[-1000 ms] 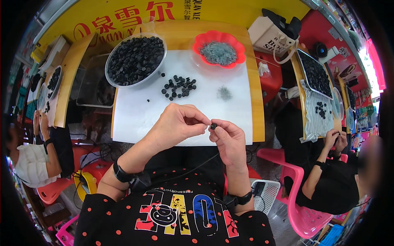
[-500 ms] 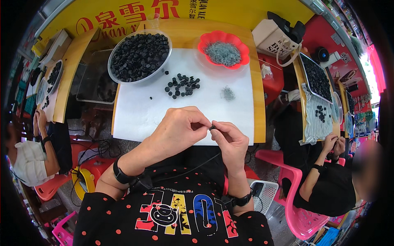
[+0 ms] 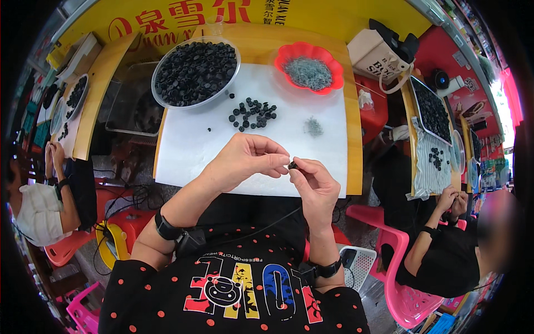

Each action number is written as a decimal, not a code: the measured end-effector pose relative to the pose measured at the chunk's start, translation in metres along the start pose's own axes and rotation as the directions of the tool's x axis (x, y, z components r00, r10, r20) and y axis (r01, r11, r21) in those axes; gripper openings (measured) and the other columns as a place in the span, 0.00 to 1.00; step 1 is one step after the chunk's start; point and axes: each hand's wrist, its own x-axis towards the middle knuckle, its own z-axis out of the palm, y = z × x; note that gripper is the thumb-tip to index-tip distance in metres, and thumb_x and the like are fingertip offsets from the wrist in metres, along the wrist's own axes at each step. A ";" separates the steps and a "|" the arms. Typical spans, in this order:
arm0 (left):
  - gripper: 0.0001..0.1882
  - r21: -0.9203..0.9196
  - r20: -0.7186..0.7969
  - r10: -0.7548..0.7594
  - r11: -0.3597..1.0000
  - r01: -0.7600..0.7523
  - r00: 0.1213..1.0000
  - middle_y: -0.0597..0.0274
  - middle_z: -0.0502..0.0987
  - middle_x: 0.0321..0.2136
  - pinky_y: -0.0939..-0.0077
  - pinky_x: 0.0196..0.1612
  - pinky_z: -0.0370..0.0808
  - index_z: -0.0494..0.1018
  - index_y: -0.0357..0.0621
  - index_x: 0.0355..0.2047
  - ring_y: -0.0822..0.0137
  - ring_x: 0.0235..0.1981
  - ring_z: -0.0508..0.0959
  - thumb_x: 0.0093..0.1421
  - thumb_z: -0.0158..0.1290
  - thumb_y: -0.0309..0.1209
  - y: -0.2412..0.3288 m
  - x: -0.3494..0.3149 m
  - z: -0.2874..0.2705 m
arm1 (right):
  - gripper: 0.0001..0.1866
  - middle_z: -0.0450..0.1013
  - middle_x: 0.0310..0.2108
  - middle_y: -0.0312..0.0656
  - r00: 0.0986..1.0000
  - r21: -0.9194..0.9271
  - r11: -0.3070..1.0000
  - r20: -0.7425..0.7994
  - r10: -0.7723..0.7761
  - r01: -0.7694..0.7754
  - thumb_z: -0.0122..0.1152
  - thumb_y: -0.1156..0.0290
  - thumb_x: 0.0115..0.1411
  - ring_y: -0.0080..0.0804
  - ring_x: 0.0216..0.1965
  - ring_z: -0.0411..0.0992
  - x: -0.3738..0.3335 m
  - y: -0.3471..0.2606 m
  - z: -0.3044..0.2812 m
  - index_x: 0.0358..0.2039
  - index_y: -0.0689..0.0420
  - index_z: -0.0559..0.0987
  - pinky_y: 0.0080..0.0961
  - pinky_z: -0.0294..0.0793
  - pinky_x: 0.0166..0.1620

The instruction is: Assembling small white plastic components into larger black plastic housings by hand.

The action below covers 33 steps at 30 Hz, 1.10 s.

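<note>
Small black round plastic bead (image 3: 292, 165) sits pinched between my fingertips, above the near edge of the white table sheet (image 3: 189, 145). My left hand (image 3: 245, 161) and right hand (image 3: 317, 186) both grasp it, fingertips meeting.

Bright, even daylight, soft shadows. Centre sharp; heavy fisheye bending and black vignette at rim; far right overexposed.

A small assembly workshop: people sit at crowded tables (image 3: 178, 161) sorting bowls of black parts (image 3: 194, 69).
</note>
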 end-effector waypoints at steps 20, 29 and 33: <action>0.07 0.035 -0.019 0.035 0.999 -0.035 0.999 0.59 0.79 0.28 0.82 0.34 0.77 0.76 0.31 0.36 0.73 0.27 0.78 0.59 0.55 0.23 -0.021 -0.006 -0.007 | 0.12 0.74 0.40 0.45 1.000 -0.134 0.991 -0.011 0.017 -0.019 0.61 0.86 0.54 0.25 0.39 0.74 -0.003 0.003 0.013 0.40 0.67 0.79 0.18 0.75 0.42; 0.11 -0.055 -0.166 -0.034 0.998 0.025 0.986 0.58 0.78 0.27 0.78 0.33 0.79 0.76 0.32 0.37 0.70 0.27 0.80 0.59 0.56 0.29 -0.020 -0.004 -0.014 | 0.12 0.74 0.39 0.44 0.998 -0.187 0.982 -0.067 -0.008 -0.004 0.61 0.86 0.53 0.25 0.38 0.74 0.003 0.005 0.017 0.39 0.67 0.79 0.18 0.75 0.41; 0.10 -0.010 -0.104 -0.046 0.999 0.045 0.994 0.58 0.78 0.26 0.78 0.32 0.79 0.76 0.32 0.36 0.69 0.26 0.80 0.59 0.56 0.29 -0.019 -0.006 -0.017 | 0.11 0.74 0.38 0.44 0.999 -0.198 0.980 -0.034 -0.015 0.008 0.62 0.86 0.52 0.25 0.38 0.74 0.004 0.003 0.019 0.38 0.66 0.79 0.18 0.75 0.41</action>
